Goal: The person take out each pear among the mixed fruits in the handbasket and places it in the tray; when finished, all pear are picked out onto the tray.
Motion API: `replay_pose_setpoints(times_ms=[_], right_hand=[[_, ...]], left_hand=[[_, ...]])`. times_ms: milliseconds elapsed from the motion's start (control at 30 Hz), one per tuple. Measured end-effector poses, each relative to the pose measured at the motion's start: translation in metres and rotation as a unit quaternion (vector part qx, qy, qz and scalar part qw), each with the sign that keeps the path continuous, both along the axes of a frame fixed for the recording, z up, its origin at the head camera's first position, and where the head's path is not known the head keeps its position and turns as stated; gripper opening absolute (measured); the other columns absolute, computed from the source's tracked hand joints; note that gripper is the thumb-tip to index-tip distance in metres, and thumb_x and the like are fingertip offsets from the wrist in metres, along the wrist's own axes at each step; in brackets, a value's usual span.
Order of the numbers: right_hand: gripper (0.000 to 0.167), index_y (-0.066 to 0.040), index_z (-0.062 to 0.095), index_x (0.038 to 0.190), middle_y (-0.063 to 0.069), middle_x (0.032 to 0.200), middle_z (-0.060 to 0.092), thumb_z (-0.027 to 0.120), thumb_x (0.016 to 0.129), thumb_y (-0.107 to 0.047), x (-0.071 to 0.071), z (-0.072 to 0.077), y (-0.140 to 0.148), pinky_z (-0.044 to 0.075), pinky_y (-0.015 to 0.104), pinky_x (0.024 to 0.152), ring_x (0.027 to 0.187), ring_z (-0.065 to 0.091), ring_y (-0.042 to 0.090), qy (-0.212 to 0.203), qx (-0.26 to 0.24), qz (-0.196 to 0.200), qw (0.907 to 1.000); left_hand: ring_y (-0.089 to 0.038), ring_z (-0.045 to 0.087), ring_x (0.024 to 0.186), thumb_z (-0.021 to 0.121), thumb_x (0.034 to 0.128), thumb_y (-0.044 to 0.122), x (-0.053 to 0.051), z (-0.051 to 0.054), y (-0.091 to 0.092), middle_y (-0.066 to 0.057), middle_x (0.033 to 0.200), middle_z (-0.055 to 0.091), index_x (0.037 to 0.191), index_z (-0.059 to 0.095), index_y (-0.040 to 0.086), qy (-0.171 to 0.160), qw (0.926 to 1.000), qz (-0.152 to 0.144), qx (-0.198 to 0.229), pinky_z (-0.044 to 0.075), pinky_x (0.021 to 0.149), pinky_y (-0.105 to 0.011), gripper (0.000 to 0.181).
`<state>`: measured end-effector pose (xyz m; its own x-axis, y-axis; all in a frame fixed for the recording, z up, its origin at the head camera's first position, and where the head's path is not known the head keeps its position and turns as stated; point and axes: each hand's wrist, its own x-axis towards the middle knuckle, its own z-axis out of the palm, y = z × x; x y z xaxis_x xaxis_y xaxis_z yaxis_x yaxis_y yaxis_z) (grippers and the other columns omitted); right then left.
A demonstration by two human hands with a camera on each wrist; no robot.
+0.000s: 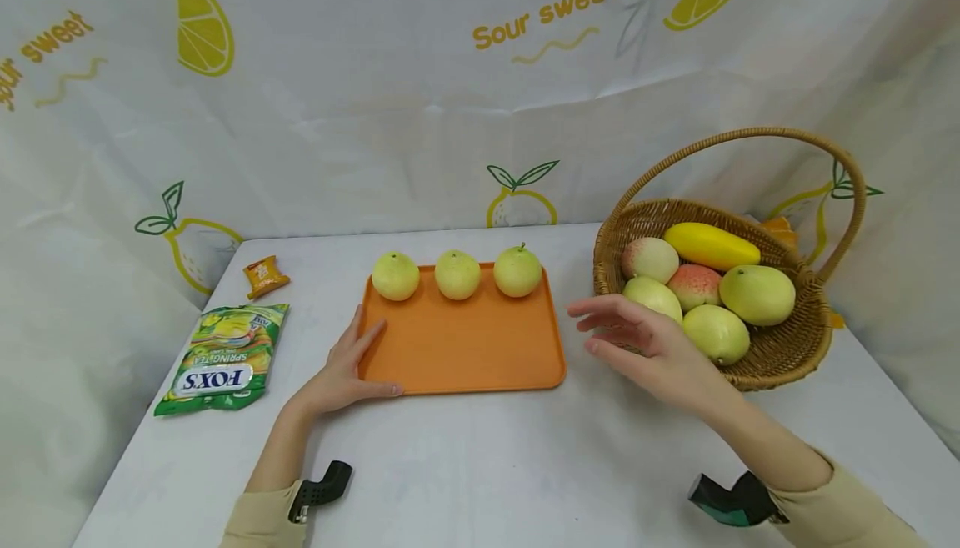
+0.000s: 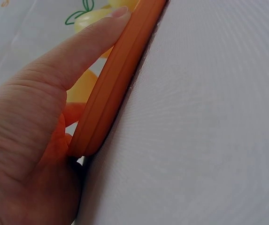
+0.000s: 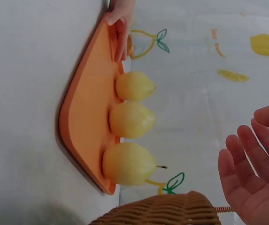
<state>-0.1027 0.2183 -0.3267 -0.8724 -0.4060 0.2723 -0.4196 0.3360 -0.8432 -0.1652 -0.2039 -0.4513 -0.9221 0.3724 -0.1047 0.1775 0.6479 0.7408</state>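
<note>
Your left grip (image 1: 347, 371), unclenched, touches the orange tray (image 1: 465, 348) bearing three fruits (image 1: 457, 275). Your right grip (image 1: 651, 346) hovers, released, near the fruit-filled wicker basket (image 1: 812, 323).

- Green FOX'S bag (image 1: 225, 358) on the white desk (image 1: 480, 465) at nine o'clock.
- Small golden-brown wrapped packet (image 1: 266, 278), just beyond the bag at ten o'clock.
- White cloth backdrop (image 1: 337, 72) at twelve o'clock, printed with lemons and "Sour sweet".
</note>
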Motion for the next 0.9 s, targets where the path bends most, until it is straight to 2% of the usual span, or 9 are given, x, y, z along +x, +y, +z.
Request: replay_pose_setpoints(times_ms=[200, 300, 500, 600, 733, 800, 900], right_hand=[[0.026, -0.012, 0.068, 0.115, 0.001, 0.107, 0.069, 0.064, 0.092, 0.000, -0.003, 0.006, 0.021, 0.050, 0.017, 0.083, 0.097, 0.064, 0.008, 0.065, 0.059, -0.068, 0.9938], [0.023, -0.012, 0.069, 0.112, 0.004, 0.105, 0.070, 0.066, 0.092, -0.002, -0.007, 0.006, 0.035, 0.049, 0.014, 0.081, 0.093, 0.063, 0.006, 0.078, 0.087, -0.093, 0.9888], [0.025, -0.010, 0.066, 0.113, 0.000, 0.107, 0.063, 0.068, 0.090, -0.001, -0.017, 0.006, 0.066, 0.048, 0.012, 0.078, 0.093, 0.059, 0.002, 0.095, 0.155, -0.094, 0.9788], [0.027, -0.010, 0.065, 0.114, -0.002, 0.108, 0.062, 0.071, 0.089, -0.005, -0.021, 0.009, 0.080, 0.047, 0.011, 0.078, 0.094, 0.058, 0.004, 0.116, 0.199, -0.096, 0.9684], [0.033, -0.012, 0.064, 0.118, -0.001, 0.110, 0.065, 0.074, 0.087, -0.012, -0.026, 0.016, 0.097, 0.045, 0.009, 0.077, 0.095, 0.055, 0.000, 0.143, 0.264, -0.109, 0.9474], [0.037, -0.013, 0.064, 0.120, 0.001, 0.111, 0.066, 0.077, 0.085, -0.014, -0.028, 0.020, 0.105, 0.045, 0.011, 0.076, 0.096, 0.051, -0.003, 0.144, 0.290, -0.121, 0.9384], [0.042, -0.011, 0.064, 0.122, 0.003, 0.113, 0.066, 0.079, 0.083, -0.015, -0.032, 0.027, 0.116, 0.049, 0.022, 0.075, 0.098, 0.055, 0.008, 0.132, 0.321, -0.134, 0.9283]], left_hand=[[-0.046, -0.007, 0.144, 0.084, 0.0740, 0.043, 0.000, 0.000, 0.000, -0.013, 0.162, -0.015, 0.156, 0.023, 0.010, 0.002, 1.0000, -0.001, 0.001, 0.005, 0.107, -0.071, 0.107], [-0.046, -0.007, 0.144, 0.084, 0.0740, 0.043, 0.000, 0.000, 0.001, -0.013, 0.162, -0.015, 0.156, 0.023, 0.010, 0.001, 1.0000, 0.000, 0.001, 0.005, 0.107, -0.071, 0.107], [-0.046, -0.007, 0.144, 0.083, 0.0743, 0.043, 0.000, 0.001, 0.001, -0.012, 0.162, -0.015, 0.156, 0.023, 0.010, 0.001, 1.0000, -0.001, -0.001, 0.005, 0.106, -0.071, 0.107], [-0.046, -0.007, 0.144, 0.084, 0.0741, 0.043, 0.000, 0.001, 0.001, -0.012, 0.162, -0.015, 0.156, 0.023, 0.010, 0.001, 1.0000, -0.001, -0.001, 0.005, 0.107, -0.071, 0.107], [-0.047, -0.007, 0.144, 0.084, 0.0741, 0.043, 0.000, 0.001, 0.000, -0.012, 0.162, -0.015, 0.156, 0.023, 0.010, 0.002, 1.0000, 0.000, -0.002, 0.006, 0.106, -0.072, 0.107], [-0.047, -0.007, 0.144, 0.083, 0.0742, 0.044, 0.000, 0.001, 0.000, -0.012, 0.162, -0.015, 0.156, 0.023, 0.010, 0.002, 1.0000, 0.000, -0.003, 0.006, 0.106, -0.072, 0.107], [-0.046, -0.007, 0.144, 0.083, 0.0743, 0.046, 0.000, 0.000, -0.001, -0.012, 0.162, -0.015, 0.156, 0.023, 0.011, 0.001, 1.0000, 0.000, -0.003, 0.006, 0.106, -0.072, 0.107]])
